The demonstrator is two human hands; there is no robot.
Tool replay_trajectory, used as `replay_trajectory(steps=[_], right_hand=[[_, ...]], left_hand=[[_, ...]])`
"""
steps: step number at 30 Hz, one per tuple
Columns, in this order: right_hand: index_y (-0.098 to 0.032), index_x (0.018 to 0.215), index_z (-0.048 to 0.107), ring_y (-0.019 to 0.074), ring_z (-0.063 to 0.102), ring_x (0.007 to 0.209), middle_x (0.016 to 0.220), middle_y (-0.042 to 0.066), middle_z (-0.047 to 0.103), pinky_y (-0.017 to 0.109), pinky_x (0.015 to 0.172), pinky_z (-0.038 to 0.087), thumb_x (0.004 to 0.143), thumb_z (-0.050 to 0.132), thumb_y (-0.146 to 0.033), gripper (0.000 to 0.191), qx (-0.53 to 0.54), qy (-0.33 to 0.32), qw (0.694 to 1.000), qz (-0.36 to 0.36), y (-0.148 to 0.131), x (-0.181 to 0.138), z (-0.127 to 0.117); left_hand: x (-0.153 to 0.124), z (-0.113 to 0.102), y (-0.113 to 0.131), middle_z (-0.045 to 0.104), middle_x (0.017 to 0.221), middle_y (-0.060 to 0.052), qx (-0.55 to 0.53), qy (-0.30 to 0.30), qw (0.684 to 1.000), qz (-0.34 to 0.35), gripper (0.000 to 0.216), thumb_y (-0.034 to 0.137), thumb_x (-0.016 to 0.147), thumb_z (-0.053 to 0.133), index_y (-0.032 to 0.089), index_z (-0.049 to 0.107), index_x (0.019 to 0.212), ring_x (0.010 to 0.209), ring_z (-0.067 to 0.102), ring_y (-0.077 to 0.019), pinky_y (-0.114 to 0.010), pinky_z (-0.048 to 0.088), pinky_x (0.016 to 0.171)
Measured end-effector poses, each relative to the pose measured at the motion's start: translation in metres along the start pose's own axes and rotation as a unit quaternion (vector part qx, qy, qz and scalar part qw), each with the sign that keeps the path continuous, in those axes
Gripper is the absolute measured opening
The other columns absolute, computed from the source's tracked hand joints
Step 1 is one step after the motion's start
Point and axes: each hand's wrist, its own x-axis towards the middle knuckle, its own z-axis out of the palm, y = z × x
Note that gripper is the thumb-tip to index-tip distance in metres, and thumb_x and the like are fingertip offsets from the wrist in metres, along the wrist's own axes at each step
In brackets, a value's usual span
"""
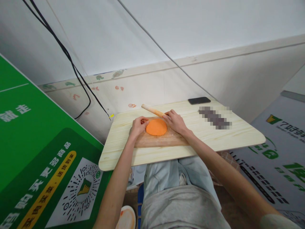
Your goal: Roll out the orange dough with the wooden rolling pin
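A flat, rounded sheet of orange dough (pixel 156 127) lies on a wooden board (pixel 152 142) near the middle of the table. My left hand (pixel 138 126) is at the dough's left edge, its fingers curled and its thumb on the rim, pinching it. Behind the dough, a wooden rolling pin (pixel 152 110) slants from far left to near right, stained orange along part of its length. My right hand (pixel 176 121) is closed over the pin's near right end, beside the dough's right edge. That end of the pin is hidden under the fingers.
A black phone (pixel 199 100) lies at the back right of the pale table (pixel 243 135), behind a pixelated dark item (pixel 214 117). The wall rises behind the table. A green printed panel (pixel 47 133) stands at left, a white printed one (pixel 281 140) at right.
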Motion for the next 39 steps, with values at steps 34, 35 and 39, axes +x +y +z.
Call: replay_trajectory(steps=[34,35,39], right_hand=[[-0.022,0.142,0.073,0.0286,0.064,0.13,0.147,0.013,0.068,0.039,0.106,0.05,0.116,0.048,-0.043,0.042,-0.086,-0.059,0.994,-0.031,-0.011,0.012,-0.016],[-0.021,0.146,0.07,0.0298,0.063,0.132,0.15,0.014,0.067,0.04,0.108,0.05,0.115,0.049,-0.044,0.044,-0.093,-0.064,0.993,-0.025,-0.012,0.013,-0.017],[-0.02,0.157,0.061,0.0327,0.06,0.139,0.159,0.015,0.062,0.044,0.114,0.049,0.115,0.043,-0.042,0.051,-0.127,-0.083,0.988,-0.002,-0.015,0.014,-0.018]], left_hand=[[0.04,-0.001,0.017,0.072,0.148,-0.014,0.341,-0.054,0.937,0.05,0.047,0.017,0.104,0.042,0.02,0.067,0.143,0.143,0.063,-0.0269,-0.043,0.045,0.123],[0.041,0.001,0.015,0.07,0.152,-0.015,0.351,-0.064,0.933,0.044,0.048,0.021,0.106,0.04,0.019,0.065,0.147,0.149,0.058,-0.0279,-0.046,0.043,0.126],[0.038,0.002,0.014,0.053,0.17,-0.017,0.405,-0.084,0.91,0.031,0.059,0.035,0.113,0.029,0.018,0.053,0.164,0.167,0.034,-0.0351,-0.06,0.033,0.132]])
